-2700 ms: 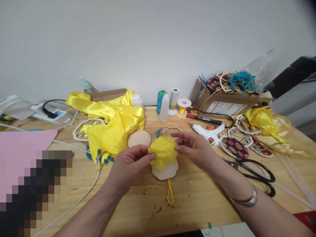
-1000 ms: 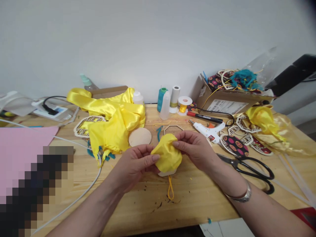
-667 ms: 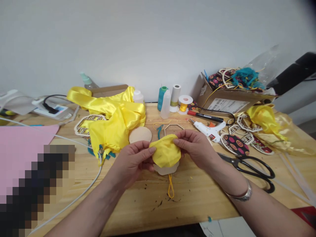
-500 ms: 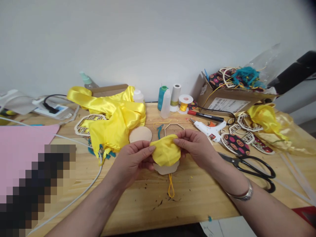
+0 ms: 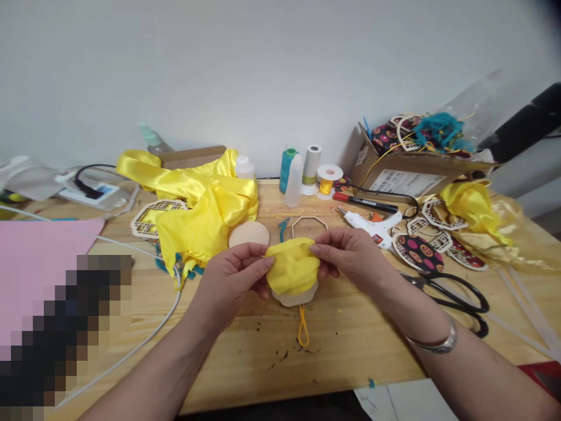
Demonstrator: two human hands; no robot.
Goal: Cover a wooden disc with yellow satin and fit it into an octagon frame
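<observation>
A small piece of yellow satin cloth (image 5: 293, 269) is stretched between my two hands. My left hand (image 5: 239, 275) pinches its left edge between thumb and fingers. At the upper right corner my right hand (image 5: 344, 252) pinches it the same way. Under the cloth lies a pale scalloped wooden piece (image 5: 294, 299), mostly covered, with an orange cord loop (image 5: 303, 327) sticking out toward me. Just behind are an octagonal wooden frame (image 5: 310, 220) and a round wooden disc (image 5: 249, 235), the latter near my left fingers.
Crumpled yellow satin (image 5: 205, 210) lies left of the disc. Black-handled scissors (image 5: 456, 295), a white glue gun (image 5: 372, 228) and a patterned piece (image 5: 418, 252) are at right. Thread spools (image 5: 329, 174) and a bottle (image 5: 294, 181) stand behind. A cardboard box (image 5: 394, 175) sits back right; a white cable (image 5: 162, 324) crosses the left.
The cloth's upper edge is spread flatter and straighter between my hands. My right hand has shifted very slightly; both hands keep their pinch.
</observation>
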